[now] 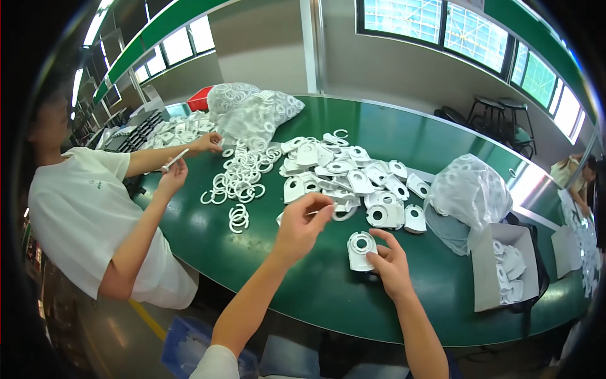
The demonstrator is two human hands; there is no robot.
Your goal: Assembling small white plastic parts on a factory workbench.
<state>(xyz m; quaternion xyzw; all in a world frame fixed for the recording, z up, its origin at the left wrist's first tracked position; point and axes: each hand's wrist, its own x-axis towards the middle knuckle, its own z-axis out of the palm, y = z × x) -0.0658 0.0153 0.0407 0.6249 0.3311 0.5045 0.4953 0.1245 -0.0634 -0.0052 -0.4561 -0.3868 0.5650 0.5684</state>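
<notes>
My right hand (392,264) grips a white plastic housing (360,260) by its right edge, thumb on its face. The housing is rounded at the top, with a ring-shaped opening. To its left, my left hand (300,228) is raised over the table with thumb and fingers pinched together. A sliver of white shows between those fingers, too small to name. Beyond both hands lies a heap of similar white housings (360,182). White open rings (237,183) are scattered left of the heap, with a small stack of rings (239,218) nearer me.
A co-worker (104,215) at the left holds a thin white part. Clear bags of white parts (252,107) stand at the back, and another plastic bag (470,196) at the right. Beside it, a white box (505,268) holds housings. The green table (297,284) curves around me.
</notes>
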